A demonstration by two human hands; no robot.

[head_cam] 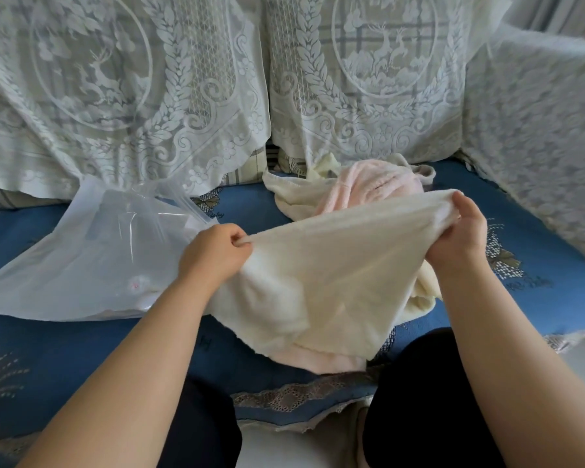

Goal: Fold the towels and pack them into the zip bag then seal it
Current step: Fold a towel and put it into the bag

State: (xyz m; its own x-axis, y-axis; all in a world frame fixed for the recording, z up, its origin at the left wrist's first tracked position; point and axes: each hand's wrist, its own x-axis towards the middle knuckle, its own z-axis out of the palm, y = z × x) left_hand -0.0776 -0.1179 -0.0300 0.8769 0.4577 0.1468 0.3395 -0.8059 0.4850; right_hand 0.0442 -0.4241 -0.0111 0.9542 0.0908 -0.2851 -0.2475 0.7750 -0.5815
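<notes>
Cream towel [331, 265] stretches between left grip [217, 255] and right grip [456, 231].

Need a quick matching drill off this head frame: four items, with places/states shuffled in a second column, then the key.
Column A
1. cream towel
2. zip bag
3. pink towel
4. lace cover

Column B
a. draped over the sofa back cushions
b. stretched between the left hand and right hand
c. bunched in the pile at the back of the seat
d. lying on the blue seat, to the left of the hands

Pairs: 1-b, 2-d, 3-c, 4-a
</notes>
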